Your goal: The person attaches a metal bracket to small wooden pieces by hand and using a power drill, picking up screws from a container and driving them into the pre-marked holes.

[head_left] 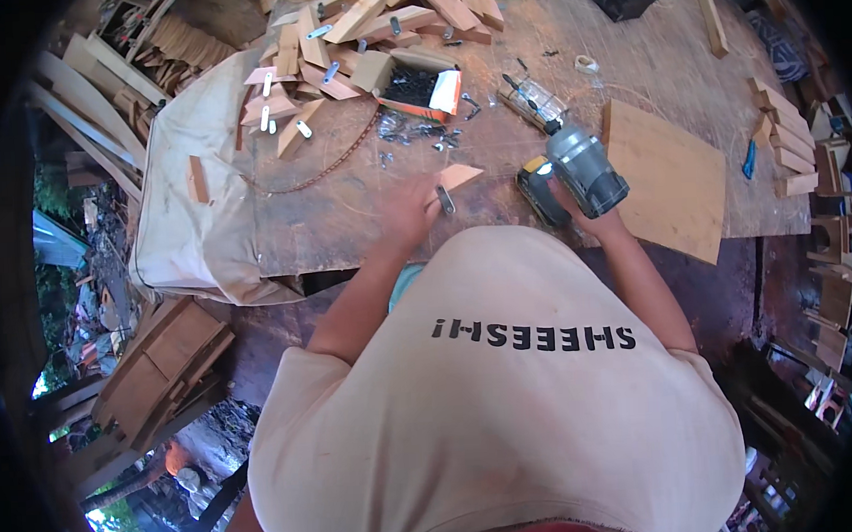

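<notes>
My left hand is closed around a small wooden block with a slanted end, near the front edge of the workbench. A small dark metal plate sits at the block's near end, beside my fingers. My right hand grips a grey cordless drill, partly hidden behind its body. The drill's battery shows yellow and black on the left, and its bit points away toward a clear plastic case. Drill and block are apart.
Ahead lies a pile of cut wooden blocks, several with metal plates. An open box of dark screws stands beside loose metal plates. A wooden panel lies right, near stacked blocks. White cloth covers the left corner.
</notes>
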Available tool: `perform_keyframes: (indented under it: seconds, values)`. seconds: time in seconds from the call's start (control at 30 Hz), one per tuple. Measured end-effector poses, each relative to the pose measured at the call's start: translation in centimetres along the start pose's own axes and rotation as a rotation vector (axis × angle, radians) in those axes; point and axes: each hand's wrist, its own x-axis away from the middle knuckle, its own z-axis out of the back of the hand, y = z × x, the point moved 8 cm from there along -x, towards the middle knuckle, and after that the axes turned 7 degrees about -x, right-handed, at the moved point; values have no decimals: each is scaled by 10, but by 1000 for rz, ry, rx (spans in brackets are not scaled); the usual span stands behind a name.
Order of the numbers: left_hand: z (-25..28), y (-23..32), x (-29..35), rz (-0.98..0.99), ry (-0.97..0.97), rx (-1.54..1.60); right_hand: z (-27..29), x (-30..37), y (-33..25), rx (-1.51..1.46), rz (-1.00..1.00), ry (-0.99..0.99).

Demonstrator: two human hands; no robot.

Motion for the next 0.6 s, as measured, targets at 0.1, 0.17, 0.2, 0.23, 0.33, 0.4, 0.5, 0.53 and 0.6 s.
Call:
perform_keyframes:
  seconds: [0.1, 0.17, 0.2, 0.23, 0.33, 0.4, 0.5, 0.53, 0.6]
  values:
    - [-2, -5, 0, 290, -185, 88, 2, -2, -6, -30, 61, 28]
    - [-8, -13, 1, 227, -141, 87, 2, -4, -6, -27, 29, -7]
    - [-5, -11, -5, 154, -91, 84, 1, -6, -4, -20, 4, -31]
    - [-6, -13, -6, 155, -96, 88, 1, -6, -4, -19, -2, -32]
    - [-4, -16, -12, 116, -57, 153, 3, -8, -7, -27, 18, 21]
    - [-13, -30, -12, 231, -114, 301, 2, -11, -10, -3, 50, 17]
    - [1, -38, -11, 225, 3, 253, 2, -9, -10, 72, 13, -5]
    - [11, -35, -16, 220, 15, 243, 3, -9, -10, 67, 28, 0]
    - [27, -35, -20, 305, 3, 247, 1, -7, -3, 44, -14, -33]
